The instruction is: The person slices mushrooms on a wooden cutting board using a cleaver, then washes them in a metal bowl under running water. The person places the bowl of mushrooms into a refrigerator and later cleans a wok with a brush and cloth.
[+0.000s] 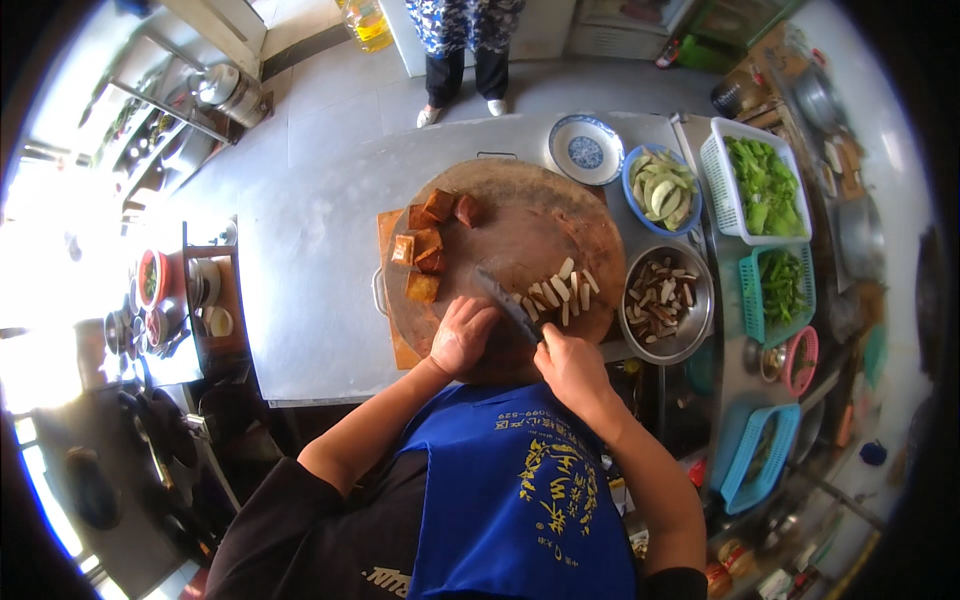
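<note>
A round wooden chopping board [517, 195] lies before me on a metal worktable. My right hand [564, 361] grips the handle of a kitchen knife [504, 301], its dark blade pointing up and to the left over the board. My left hand [465, 335] rests at the board's near edge, left of the blade, with its fingers curled; whether something is under them is hidden. Right of the blade lie pale cut strips with brown edges [559, 289]. Browned tofu-like blocks [422, 286] sit along the board's left side, with several more [439, 204] towards its far left.
Right of the board stand a steel bowl of cut strips [631, 349], a blue-rimmed bowl of pale green slices [697, 206] and a patterned plate [586, 151]. Beyond them are a white basket of leafy greens [720, 180] and a teal basket [752, 300]. A person [465, 67] stands across the table.
</note>
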`<action>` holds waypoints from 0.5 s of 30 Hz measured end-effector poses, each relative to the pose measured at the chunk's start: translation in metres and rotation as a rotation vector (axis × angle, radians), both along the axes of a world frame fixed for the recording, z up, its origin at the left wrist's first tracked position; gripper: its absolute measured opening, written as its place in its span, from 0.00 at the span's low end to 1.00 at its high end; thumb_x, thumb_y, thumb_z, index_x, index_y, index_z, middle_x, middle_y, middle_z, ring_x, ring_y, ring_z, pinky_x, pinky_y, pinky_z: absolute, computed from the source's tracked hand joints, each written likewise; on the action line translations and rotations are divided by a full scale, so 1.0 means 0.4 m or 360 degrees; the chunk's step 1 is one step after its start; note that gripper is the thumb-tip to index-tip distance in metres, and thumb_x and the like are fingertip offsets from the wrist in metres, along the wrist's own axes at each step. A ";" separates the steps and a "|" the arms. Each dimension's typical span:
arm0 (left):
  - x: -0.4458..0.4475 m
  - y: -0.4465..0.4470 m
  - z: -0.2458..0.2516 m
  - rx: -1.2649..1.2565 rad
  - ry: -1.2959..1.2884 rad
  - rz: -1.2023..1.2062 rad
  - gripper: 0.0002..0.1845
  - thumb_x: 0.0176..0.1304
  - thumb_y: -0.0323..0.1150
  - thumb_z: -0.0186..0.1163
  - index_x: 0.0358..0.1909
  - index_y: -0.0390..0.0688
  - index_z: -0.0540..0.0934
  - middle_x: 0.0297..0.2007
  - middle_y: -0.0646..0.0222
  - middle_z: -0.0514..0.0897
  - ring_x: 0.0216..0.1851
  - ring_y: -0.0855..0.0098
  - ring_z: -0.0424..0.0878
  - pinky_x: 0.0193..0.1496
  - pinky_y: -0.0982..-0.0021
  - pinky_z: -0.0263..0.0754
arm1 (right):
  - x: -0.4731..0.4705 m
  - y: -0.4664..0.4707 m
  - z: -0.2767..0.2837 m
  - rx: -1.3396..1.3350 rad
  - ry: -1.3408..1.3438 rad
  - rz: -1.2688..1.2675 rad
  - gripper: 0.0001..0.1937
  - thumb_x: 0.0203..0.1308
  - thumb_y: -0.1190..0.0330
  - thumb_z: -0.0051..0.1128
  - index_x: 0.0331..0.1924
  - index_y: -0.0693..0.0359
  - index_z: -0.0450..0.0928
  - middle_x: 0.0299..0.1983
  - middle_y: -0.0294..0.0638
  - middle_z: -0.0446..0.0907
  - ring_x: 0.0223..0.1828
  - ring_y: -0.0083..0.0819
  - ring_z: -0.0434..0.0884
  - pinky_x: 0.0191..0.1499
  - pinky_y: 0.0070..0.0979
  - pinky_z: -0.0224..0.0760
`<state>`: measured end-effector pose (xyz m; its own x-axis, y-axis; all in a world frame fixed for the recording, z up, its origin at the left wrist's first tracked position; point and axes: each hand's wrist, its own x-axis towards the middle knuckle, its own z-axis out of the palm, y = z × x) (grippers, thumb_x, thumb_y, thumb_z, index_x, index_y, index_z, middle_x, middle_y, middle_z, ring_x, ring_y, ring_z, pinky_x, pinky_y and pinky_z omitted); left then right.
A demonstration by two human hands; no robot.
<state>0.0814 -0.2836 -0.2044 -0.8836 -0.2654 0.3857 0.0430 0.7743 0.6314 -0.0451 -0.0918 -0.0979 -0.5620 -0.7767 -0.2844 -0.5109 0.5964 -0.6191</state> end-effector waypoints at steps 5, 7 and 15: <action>-0.002 0.005 0.002 -0.0013 -0.0015 -0.0001 0.10 0.61 0.22 0.66 0.44 0.41 0.85 0.46 0.59 0.85 0.46 0.51 0.82 0.51 0.55 0.79 | 0.009 -0.004 -0.001 0.0065 -0.0027 0.0023 0.10 0.74 0.65 0.56 0.44 0.65 0.77 0.27 0.59 0.84 0.34 0.63 0.86 0.39 0.57 0.78; -0.008 0.003 0.011 -0.0044 -0.0045 -0.0025 0.13 0.58 0.23 0.63 0.46 0.41 0.85 0.46 0.59 0.84 0.47 0.52 0.81 0.55 0.56 0.78 | 0.017 -0.025 -0.023 0.0044 0.0044 0.0020 0.10 0.73 0.65 0.56 0.45 0.64 0.78 0.28 0.59 0.85 0.33 0.62 0.86 0.39 0.57 0.79; 0.015 -0.010 0.034 -0.0024 0.0085 0.0205 0.11 0.58 0.22 0.71 0.42 0.43 0.87 0.46 0.60 0.85 0.50 0.51 0.83 0.53 0.55 0.80 | -0.007 -0.019 -0.089 -0.0139 0.0031 -0.0129 0.13 0.74 0.64 0.56 0.54 0.62 0.81 0.31 0.58 0.87 0.35 0.60 0.88 0.41 0.55 0.80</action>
<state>0.0873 -0.2877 -0.1909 -0.8208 -0.3693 0.4358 -0.0244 0.7848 0.6192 -0.0478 -0.0993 -0.1337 -0.6286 -0.7499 -0.2062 -0.4756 0.5804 -0.6610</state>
